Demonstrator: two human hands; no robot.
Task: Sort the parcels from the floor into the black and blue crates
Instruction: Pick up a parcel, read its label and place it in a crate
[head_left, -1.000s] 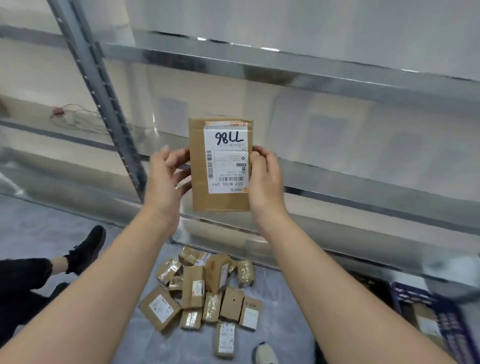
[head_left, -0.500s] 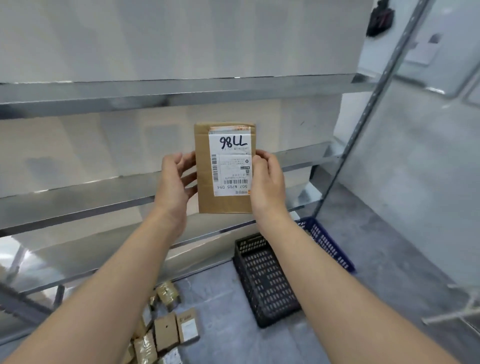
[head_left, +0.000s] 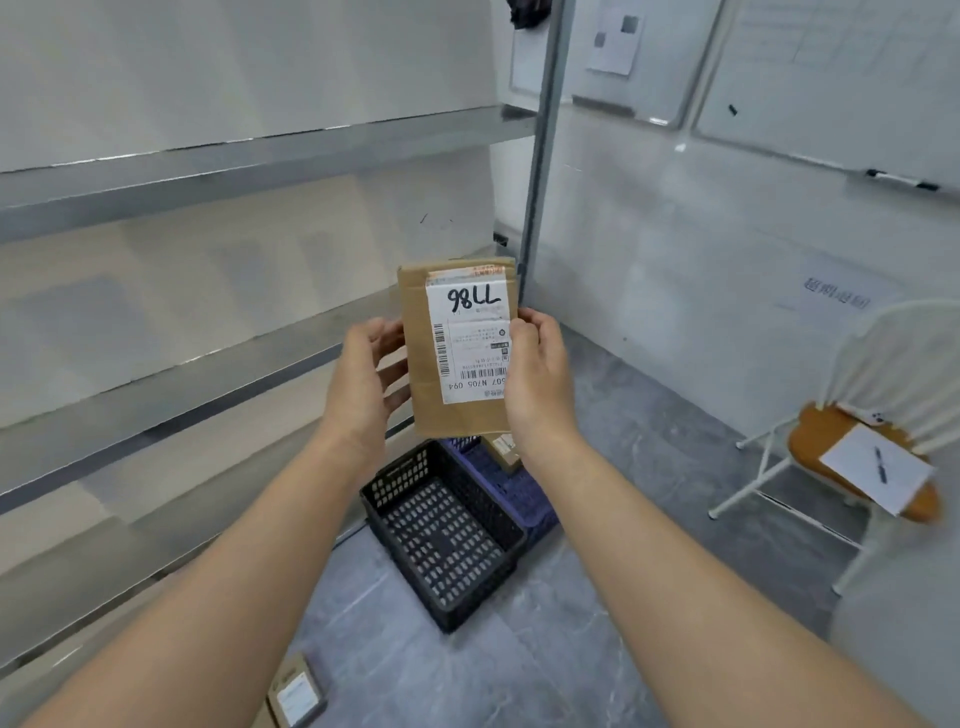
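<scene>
I hold a flat brown parcel (head_left: 457, 410) upright at chest height, its white label facing me with handwritten marks and a barcode. My left hand (head_left: 363, 374) grips its left edge and my right hand (head_left: 537, 374) grips its right edge. Below the parcel on the grey floor stands an empty black crate (head_left: 441, 535). Right behind it sits the blue crate (head_left: 519, 493), partly hidden by my right forearm, with a small brown parcel (head_left: 506, 451) inside. One more parcel (head_left: 296, 693) lies on the floor at the bottom edge.
Metal shelving (head_left: 249, 156) runs along the left, with its upright post (head_left: 543, 156) behind the parcel. A white chair (head_left: 857, 457) with paper and a pen on its seat stands at the right. Whiteboards (head_left: 831, 78) hang on the right wall.
My view has swung right, away from the floor pile of parcels, and the two crates and the chair have come into sight. Both hands keep the same hold on the parcel.
</scene>
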